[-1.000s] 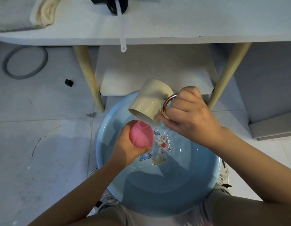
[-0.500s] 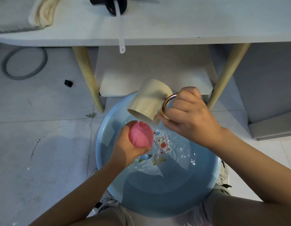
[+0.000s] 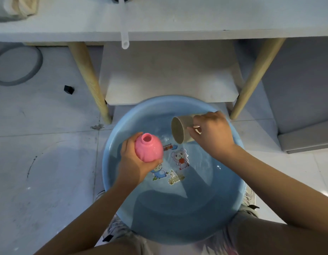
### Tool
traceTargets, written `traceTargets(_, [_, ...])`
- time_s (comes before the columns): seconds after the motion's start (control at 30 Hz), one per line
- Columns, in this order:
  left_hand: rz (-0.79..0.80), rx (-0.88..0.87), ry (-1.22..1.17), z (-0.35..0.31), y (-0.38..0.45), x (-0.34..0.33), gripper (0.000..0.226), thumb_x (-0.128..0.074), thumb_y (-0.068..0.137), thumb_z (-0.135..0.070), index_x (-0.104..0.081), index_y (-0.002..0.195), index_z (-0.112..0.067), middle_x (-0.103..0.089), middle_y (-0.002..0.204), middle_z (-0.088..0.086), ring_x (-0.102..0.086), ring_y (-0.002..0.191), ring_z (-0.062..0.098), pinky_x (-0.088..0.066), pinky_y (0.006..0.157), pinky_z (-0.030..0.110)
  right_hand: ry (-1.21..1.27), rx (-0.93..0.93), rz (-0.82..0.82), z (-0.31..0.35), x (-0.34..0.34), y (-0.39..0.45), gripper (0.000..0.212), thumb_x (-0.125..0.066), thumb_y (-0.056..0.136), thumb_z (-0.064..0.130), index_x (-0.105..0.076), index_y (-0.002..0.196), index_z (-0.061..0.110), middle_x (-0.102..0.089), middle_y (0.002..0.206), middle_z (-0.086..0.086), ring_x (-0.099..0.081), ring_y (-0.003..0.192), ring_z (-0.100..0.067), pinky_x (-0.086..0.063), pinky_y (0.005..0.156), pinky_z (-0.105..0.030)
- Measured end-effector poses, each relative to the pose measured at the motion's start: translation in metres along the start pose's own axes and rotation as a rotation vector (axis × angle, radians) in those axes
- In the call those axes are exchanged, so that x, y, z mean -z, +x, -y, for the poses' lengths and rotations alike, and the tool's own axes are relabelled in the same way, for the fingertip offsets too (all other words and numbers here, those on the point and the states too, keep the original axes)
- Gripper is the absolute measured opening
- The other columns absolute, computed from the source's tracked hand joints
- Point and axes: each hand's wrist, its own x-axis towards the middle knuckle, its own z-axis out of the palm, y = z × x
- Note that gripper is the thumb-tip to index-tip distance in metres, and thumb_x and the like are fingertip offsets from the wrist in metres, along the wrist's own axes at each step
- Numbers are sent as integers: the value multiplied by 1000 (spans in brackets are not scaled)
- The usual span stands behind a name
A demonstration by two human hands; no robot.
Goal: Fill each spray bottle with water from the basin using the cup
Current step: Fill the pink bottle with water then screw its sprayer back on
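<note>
- Currently, I see my left hand gripping the round pink plastic spray bottle, fingers curled round its lower body; the bottle's uncapped neck opening faces up.
- The bottle is held over the left part of the round light-blue plastic basin, above the water.
- My right hand grips the beige cylindrical cup, fingers curled at its copper-coloured ring handle.
- The cup lies tipped on its side, mouth facing left toward the bottle, low over the far part of the basin. The cup and bottle are apart. I cannot tell whether its lower rim touches the water.
- The basin holds water; cartoon stickers show on its bottom.
- The basin sits on the pale tiled floor, just before a white table with pale wooden legs.
</note>
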Motion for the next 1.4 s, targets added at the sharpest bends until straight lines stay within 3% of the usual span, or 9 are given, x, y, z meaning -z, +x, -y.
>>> traceTargets(0.17, [-17, -11, -2, 6, 3, 2, 94, -93, 49, -24, -39, 126, -34, -43, 130, -1, -47, 115, 19, -52, 91, 39, -165, 43, 255, 2, -24, -12, 31, -82, 41, 6, -52, 43, 14, -44, 36, -2, -45, 37, -24, -30, 57, -27])
traceTargets(0.3, [-28, 33, -76, 9, 5, 3, 95, -93, 50, -21, -40, 128, -33, -48, 126, -6, -50, 114, 16, -50, 94, 43, -178, 69, 390, 7, -39, -17, 47, -85, 25, 6, -42, 40, 18, -40, 33, 2, -43, 35, -21, -34, 55, -22])
traceTargets(0.4, [-26, 40, -90, 10, 6, 3, 96, -92, 51, -18, -38, 129, -34, -49, 126, -7, -50, 113, 14, -49, 96, 43, -77, 84, 405, 6, -50, -22, 58, -86, 30, 9, -32, 43, 22, -38, 32, 3, -43, 36, -20, -36, 52, -18])
traceTargets(0.57, [-35, 51, -66, 14, 8, -1, 98, -93, 51, -22, -38, 130, -36, -48, 128, -7, -50, 114, 15, -51, 94, 44, 85, 98, 355, 3, -50, -24, 47, -80, 50, 5, -36, 49, 23, -44, 39, 2, -47, 42, -23, -32, 58, -23])
traceTargets(0.7, [-30, 48, -45, 15, 8, -4, 98, -93, 49, -24, -38, 130, -37, -48, 129, -6, -50, 115, 17, -52, 92, 44, 393, -333, 313, -11, -38, -20, 39, -70, 80, 18, -40, 56, 15, -38, 50, 3, -39, 53, -21, -31, 54, -20])
traceTargets(0.8, [-35, 33, -14, 15, 10, -4, 99, -93, 49, -26, -38, 131, -35, -47, 130, -6, -50, 116, 18, -52, 92, 44, 661, -710, 373, -19, -33, -23, 36, -69, 82, 24, -50, 59, 4, -45, 58, -4, -41, 58, -17, -32, 53, -20])
traceTargets(0.93, [-25, 40, 23, 18, 12, -5, 99, -93, 49, -30, -38, 132, -35, -48, 130, -5, -50, 116, 20, -53, 90, 46, 886, -865, 304, -16, -26, -26, 37, -71, 79, 21, -48, 52, 14, -48, 59, -6, -43, 60, -16, -35, 60, -28])
traceTargets(1.17, [-21, 33, 65, 13, 11, -6, 99, -92, 51, -33, -39, 134, -28, -49, 131, -3, -50, 117, 22, -52, 92, 46, 768, -735, 155, -1, 6, -11, 39, -71, 81, 23, -45, 54, 12, -39, 46, 7, -34, 44, -6, -26, 43, -15])
traceTargets(1.4, [12, 24, 33, 4, 9, -7, 93, -92, 51, -28, -42, 130, -33, -49, 127, -5, -52, 111, 16, -55, 86, 36, 655, -442, -39, 12, 32, -2, 39, -70, 78, 28, -42, 52, 21, -44, 46, 8, -42, 49, -8, -29, 47, -14])
